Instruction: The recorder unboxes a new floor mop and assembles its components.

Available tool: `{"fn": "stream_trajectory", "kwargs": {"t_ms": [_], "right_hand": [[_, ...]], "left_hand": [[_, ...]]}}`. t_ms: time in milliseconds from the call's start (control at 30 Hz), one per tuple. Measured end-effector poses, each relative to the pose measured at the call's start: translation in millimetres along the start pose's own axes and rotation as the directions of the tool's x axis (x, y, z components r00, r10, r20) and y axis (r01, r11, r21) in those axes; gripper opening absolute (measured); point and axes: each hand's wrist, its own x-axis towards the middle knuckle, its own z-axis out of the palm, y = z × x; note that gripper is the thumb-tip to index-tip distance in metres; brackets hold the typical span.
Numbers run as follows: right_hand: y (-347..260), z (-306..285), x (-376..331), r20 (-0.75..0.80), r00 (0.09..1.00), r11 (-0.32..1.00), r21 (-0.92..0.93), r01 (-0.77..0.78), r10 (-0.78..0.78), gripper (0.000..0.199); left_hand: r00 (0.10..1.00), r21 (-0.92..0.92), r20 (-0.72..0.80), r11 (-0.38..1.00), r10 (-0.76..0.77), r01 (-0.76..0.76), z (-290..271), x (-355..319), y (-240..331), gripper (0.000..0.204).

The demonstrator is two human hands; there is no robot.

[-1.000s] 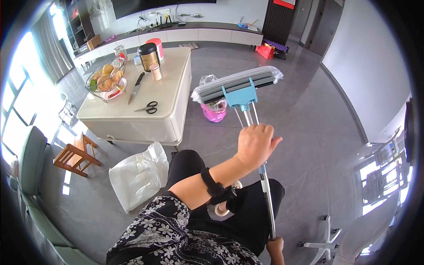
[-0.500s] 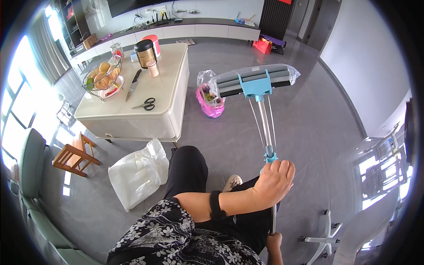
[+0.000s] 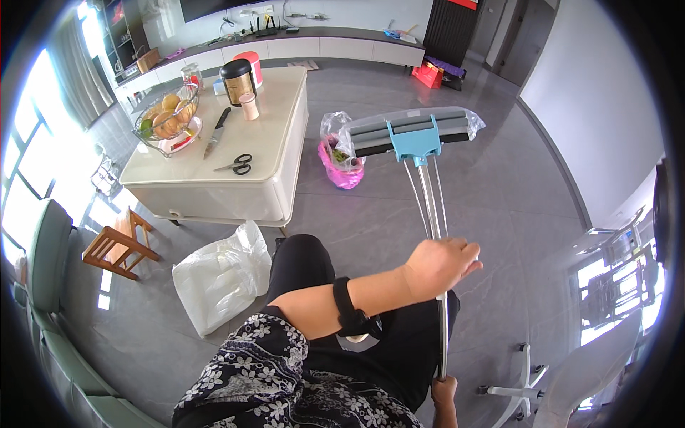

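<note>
A roller sponge mop (image 3: 416, 140) is held out ahead of me, its teal bracket and grey sponge head raised at the far end. Clear plastic film (image 3: 475, 124) wraps the sponge. My left hand (image 3: 444, 268), with a black band on its forearm, is closed around the metal pole where the teal collar was visible; the fingers hide that part. Lower down, near my right thigh, my right hand (image 3: 444, 391) grips the pole's bottom end. Just left of the mop head is a pink waste bag (image 3: 342, 170) with scraps in it, partly under the film.
A cream table (image 3: 267, 153) at left bears a knife (image 3: 217, 133), scissors (image 3: 236, 165), a wire fruit basket (image 3: 168, 121) and jars. A white plastic bag (image 3: 222, 278) lies by my left leg, near a wooden stool (image 3: 121, 245). A wheeled chair (image 3: 596, 371) stands at right.
My left hand has moved up the pole and turned, now covering the teal collar that showed above it. The right hand keeps its hold at the bottom, and the mop head stays nearly in place.
</note>
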Motion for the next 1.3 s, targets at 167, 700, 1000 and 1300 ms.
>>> {"fn": "stream_trajectory", "kwargs": {"t_ms": [167,700,1000,1300], "right_hand": [[26.4,22.8,12.8,-0.042,0.999,0.998,0.067,-0.020,0.023,0.021],[12.5,-14.2,17.4,-0.021,0.989,0.987,-0.071,0.142,-0.144,0.025],[35.0,-2.6,35.9,-0.012,0.987,0.985,0.064,0.162,-0.162,0.026],[40.8,-21.0,64.5,0.015,0.972,0.971,-0.039,0.235,-0.234,0.026]], "left_hand": [[0.998,-0.074,0.042,0.996,-0.040,0.043,-3.0,17.8,-26.2,0.024],[0.887,-0.066,0.230,0.903,-0.399,0.424,-0.4,44.2,-115.4,0.037],[0.408,-0.756,0.228,0.102,-0.884,0.646,-24.0,-18.5,-165.9,0.034],[0.597,-0.949,0.245,-0.314,-0.764,-0.012,-59.8,2.1,-188.5,0.051]]}}
